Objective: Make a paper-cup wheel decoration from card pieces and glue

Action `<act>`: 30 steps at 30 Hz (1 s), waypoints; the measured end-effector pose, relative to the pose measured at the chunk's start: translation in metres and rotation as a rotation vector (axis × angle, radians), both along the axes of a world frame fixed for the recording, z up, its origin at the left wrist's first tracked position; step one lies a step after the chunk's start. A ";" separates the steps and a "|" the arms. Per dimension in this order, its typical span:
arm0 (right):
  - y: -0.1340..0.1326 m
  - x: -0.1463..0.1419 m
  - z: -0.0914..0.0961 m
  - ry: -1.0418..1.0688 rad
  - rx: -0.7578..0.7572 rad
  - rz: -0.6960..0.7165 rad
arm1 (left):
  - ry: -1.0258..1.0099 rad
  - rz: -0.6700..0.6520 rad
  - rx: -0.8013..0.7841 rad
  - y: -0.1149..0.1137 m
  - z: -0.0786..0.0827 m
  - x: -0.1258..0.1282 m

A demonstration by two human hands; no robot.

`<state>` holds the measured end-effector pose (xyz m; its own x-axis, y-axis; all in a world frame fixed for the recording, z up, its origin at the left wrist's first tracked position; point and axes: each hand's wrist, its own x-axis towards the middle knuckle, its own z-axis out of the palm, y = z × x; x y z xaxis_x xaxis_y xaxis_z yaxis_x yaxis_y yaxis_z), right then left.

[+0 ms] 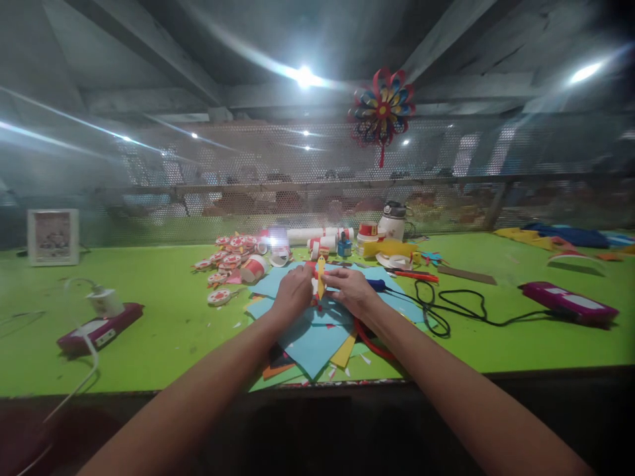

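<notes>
Over the blue paper sheets (pixel 317 344), my left hand (pixel 296 289) grips a small paper figure (pixel 321 281) from its left side, fingers closed. The figure has a long yellow upright piece with red and white parts around it. My right hand (pixel 350 287) pinches the same figure from the right, thumb and fingers closed at the yellow piece. Fingers partly hide the figure's lower part. Beside my right hand lies a blue-handled tool (pixel 376 285) with a black cord. Several round red-and-white paper pieces (pixel 233 258) are heaped to the left, one single piece (pixel 221 297) lying nearer.
Paper cups (pixel 254 268) and a small blue bottle (pixel 344 244) stand behind the hands, with a white flask (pixel 393 221) farther back. Purple power strips (pixel 570 303) lie left and right. A red-handled cutter (pixel 415 276) is at right. A paper flower (pixel 381 109) hangs above.
</notes>
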<state>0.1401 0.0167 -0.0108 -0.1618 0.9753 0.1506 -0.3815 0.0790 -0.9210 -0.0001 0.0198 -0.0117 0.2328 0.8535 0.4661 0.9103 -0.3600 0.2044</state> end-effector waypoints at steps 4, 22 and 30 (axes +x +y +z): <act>0.001 -0.001 -0.001 0.010 0.009 -0.044 | -0.157 0.027 -0.051 0.002 -0.001 0.000; 0.011 0.007 -0.004 -0.189 0.110 -0.067 | -1.053 -0.297 -0.880 0.011 0.011 -0.017; 0.012 0.015 0.002 -0.214 0.080 -0.114 | -1.134 -0.348 -0.942 0.009 0.016 -0.025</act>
<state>0.1551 0.0282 -0.0087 -0.0877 0.9755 0.2018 -0.1630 0.1858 -0.9690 -0.0252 0.0283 0.0047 0.3833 0.9134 -0.1371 0.0171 0.1414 0.9898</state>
